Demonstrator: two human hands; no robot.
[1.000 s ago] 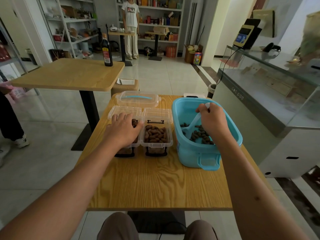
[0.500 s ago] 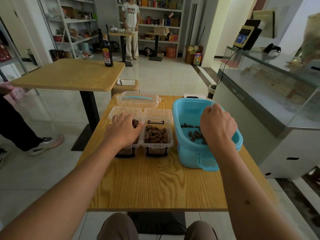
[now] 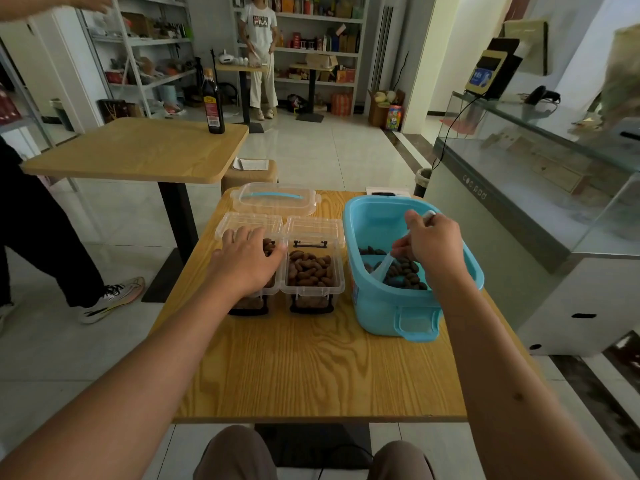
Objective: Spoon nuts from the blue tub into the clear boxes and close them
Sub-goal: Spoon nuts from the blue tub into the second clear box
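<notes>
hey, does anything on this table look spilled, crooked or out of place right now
Nothing stands out. No nuts lie loose on the table. Both clear boxes sit square, lids open, beside the blue tub. The right hand holds the spoon inside the tub.

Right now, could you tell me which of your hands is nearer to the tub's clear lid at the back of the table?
Left. The left hand rests on the left clear box, just in front of the lid; the right hand is over the blue tub, farther right.

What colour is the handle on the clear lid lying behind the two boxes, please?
Light blue; the handle runs along the clear lid, seen best in the head view.
</notes>
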